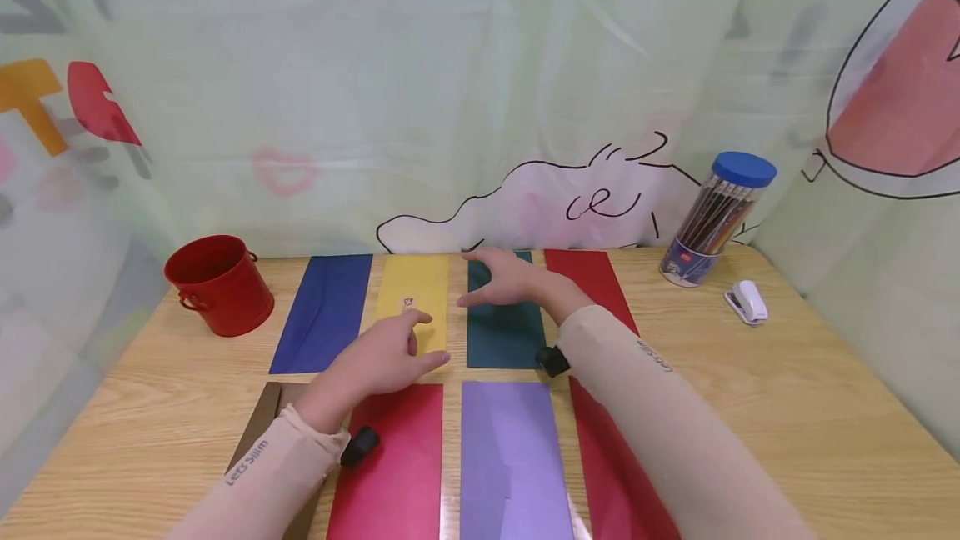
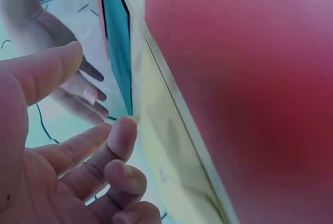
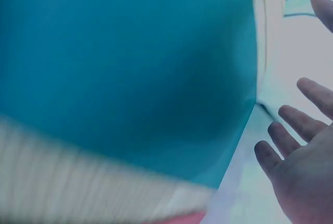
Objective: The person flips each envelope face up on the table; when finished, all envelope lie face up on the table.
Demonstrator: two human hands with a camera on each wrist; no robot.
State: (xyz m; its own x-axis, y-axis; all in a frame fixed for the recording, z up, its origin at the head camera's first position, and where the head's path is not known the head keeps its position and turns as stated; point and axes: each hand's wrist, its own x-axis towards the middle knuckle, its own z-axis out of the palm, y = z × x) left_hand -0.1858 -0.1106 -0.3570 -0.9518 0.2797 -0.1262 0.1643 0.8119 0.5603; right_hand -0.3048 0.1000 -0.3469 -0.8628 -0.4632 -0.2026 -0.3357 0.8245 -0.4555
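Note:
My left hand [image 1: 386, 357] is held over the yellow paper rectangle [image 1: 397, 277], which bears a small printed mark. Its thumb and fingers are spread loosely, with nothing between them, as the left wrist view also shows. Over the dark green paper rectangle [image 1: 506, 340] is my right hand [image 1: 506, 277], thumb apart from the fingers and holding nothing. The right wrist view has this green piece [image 3: 130, 68] large, with the fingers [image 3: 296, 122] off to its side. A blue rectangle [image 1: 322, 315] lies left of the yellow one, and a red one [image 1: 588, 273] right of the green.
A front row holds a brown piece [image 1: 255, 423], a pink-red one [image 1: 397, 457], a lilac one [image 1: 513, 448] and another red one [image 1: 615, 473]. A red bucket [image 1: 225, 290] stands at back left. At right are a pencil tub [image 1: 712, 223] and a white stapler [image 1: 746, 302].

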